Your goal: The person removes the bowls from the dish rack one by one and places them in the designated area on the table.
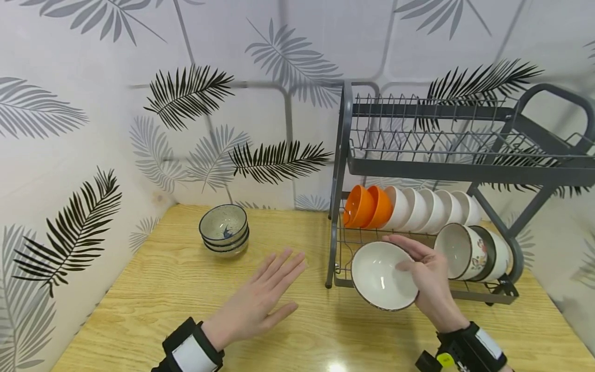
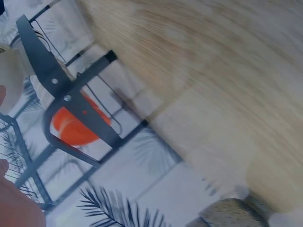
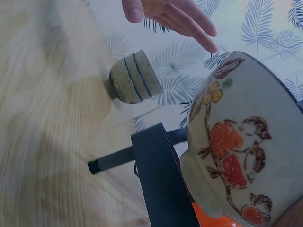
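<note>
Right hand (image 1: 429, 281) grips white ceramic bowl with painted outside (image 1: 384, 275), tilted on edge, just before dark wire dish rack (image 1: 344, 170). Left hand (image 1: 260, 299) hovers spread over wooden surface (image 1: 153, 289), well apart from bowl.

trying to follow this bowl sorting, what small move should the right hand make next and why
Probably carry the painted bowl left toward the speckled stack. The right hand grips it clear of the rack, and the left hand hovers open over bare table.
</note>
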`<state>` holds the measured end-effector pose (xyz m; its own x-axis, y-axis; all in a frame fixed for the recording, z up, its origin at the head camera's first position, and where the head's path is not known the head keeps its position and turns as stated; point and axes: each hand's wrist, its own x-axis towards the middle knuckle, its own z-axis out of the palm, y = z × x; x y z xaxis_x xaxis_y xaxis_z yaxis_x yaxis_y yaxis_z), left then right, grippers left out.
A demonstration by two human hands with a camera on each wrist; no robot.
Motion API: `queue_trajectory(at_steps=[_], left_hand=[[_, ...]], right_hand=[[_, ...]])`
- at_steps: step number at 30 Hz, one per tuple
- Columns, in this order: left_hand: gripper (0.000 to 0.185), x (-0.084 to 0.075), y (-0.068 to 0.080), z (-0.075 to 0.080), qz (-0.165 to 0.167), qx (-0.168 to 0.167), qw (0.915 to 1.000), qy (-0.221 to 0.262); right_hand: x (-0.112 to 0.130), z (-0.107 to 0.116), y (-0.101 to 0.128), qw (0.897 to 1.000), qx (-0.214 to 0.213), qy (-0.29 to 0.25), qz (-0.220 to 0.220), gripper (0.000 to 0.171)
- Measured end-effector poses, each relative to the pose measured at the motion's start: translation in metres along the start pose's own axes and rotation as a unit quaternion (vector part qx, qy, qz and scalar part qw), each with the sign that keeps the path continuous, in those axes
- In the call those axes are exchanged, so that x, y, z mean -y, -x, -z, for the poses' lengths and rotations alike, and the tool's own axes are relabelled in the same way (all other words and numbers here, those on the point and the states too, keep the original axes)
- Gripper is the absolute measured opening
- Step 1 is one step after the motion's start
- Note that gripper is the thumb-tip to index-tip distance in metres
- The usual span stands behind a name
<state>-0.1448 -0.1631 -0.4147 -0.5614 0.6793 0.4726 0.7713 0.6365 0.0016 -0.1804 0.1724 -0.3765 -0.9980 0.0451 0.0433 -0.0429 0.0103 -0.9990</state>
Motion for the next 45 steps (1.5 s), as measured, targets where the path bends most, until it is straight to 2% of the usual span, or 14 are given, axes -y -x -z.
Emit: queue_trajectory(at_steps=[8,15,22,25,29,33,37,40,45], left_hand=[[0.08,-0.015,-0.011,0.003,-0.064,-0.008,0.9971,-0.041],[0.084,-0.025,-0.02,0.001,-0.11,-0.017,0.9914,-0.069],[0.082,-0.035,-0.025,-0.002,-0.145,0.005,0.9867,-0.073],[0.075,-0.039,-0.027,-0.004,-0.167,0.003,0.9828,-0.08],[0.063,-0.044,-0.03,-0.005,-0.203,-0.019,0.9753,-0.085],[0.044,-0.047,-0.031,-0.006,-0.217,-0.023,0.9744,-0.056],[0.023,-0.049,-0.033,-0.006,-0.222,-0.004,0.975,-0.018],[0.014,-0.049,-0.033,-0.005,-0.235,0.007,0.9715,-0.03],[0.016,-0.049,-0.032,-0.003,-0.249,0.007,0.9661,-0.067]], right_hand=[[-0.002,-0.011,0.002,0.997,0.039,-0.031,-0.055,0.059],[-0.008,-0.023,0.007,0.994,0.077,-0.014,-0.079,0.058],[-0.016,-0.036,0.011,0.988,0.114,-0.023,-0.1,0.057],[-0.019,-0.042,0.013,0.986,0.127,-0.027,-0.1,0.058],[-0.019,-0.049,0.017,0.982,0.151,-0.04,-0.104,0.059],[-0.019,-0.052,0.021,0.976,0.176,-0.056,-0.111,0.061],[-0.021,-0.056,0.024,0.974,0.186,-0.055,-0.116,0.062],[-0.022,-0.057,0.025,0.974,0.187,-0.049,-0.114,0.061],[-0.023,-0.059,0.026,0.977,0.179,-0.036,-0.114,0.061]])
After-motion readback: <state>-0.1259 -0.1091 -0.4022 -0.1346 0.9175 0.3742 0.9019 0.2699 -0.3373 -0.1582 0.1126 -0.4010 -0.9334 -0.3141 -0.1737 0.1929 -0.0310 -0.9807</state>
